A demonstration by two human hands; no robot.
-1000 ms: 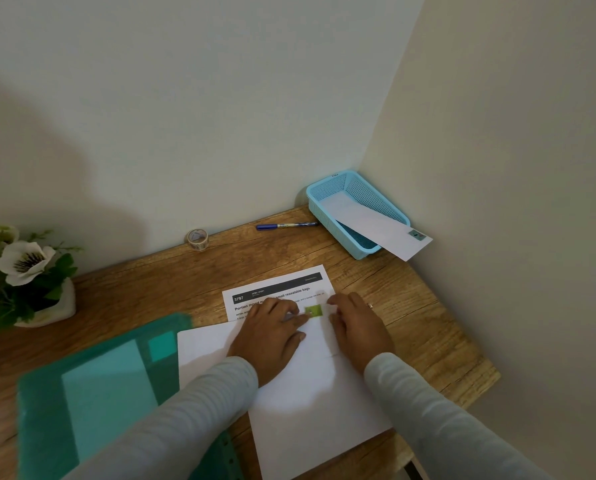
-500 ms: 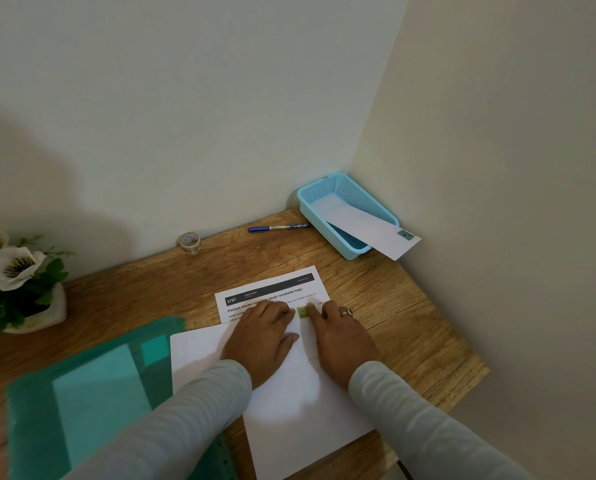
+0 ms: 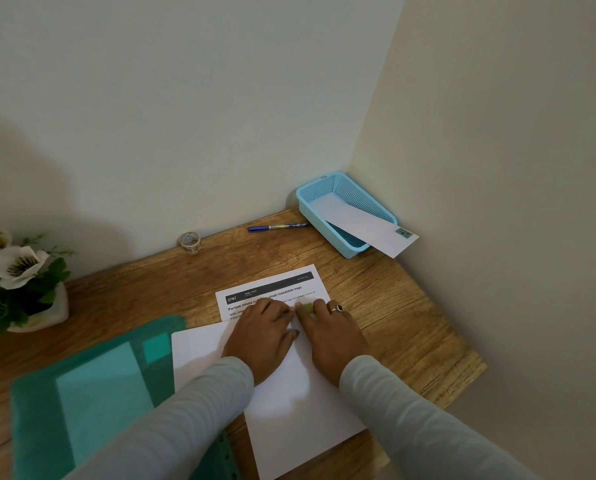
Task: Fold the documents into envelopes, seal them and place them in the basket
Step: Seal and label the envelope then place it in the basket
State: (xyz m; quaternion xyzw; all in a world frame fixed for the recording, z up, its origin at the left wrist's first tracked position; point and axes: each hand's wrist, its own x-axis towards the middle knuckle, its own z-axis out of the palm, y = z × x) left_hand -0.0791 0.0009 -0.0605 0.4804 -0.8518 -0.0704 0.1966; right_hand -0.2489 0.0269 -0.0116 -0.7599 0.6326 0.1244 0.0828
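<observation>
A printed document (image 3: 272, 289) lies flat on the wooden desk (image 3: 393, 306), its lower part covered by a blank white sheet (image 3: 300, 410). My left hand (image 3: 261, 337) and my right hand (image 3: 331, 334) press side by side on the white paper's upper edge, fingers flat. A small green patch (image 3: 307, 307) shows at my right fingertips. The light-blue basket (image 3: 307, 206) stands in the far right corner. A white envelope (image 3: 362, 230) with a stamp lies in it and sticks out over the rim.
A blue pen (image 3: 277, 227) lies left of the basket and a roll of clear tape (image 3: 189, 241) stands by the back wall. A green plastic folder (image 3: 92, 393) lies at the near left. White flowers in a pot (image 3: 15, 278) stand at the far left. Walls close in behind and on the right.
My right hand has slid left along the paper's edge until it sits beside my left hand. The green patch is now partly under my right fingers.
</observation>
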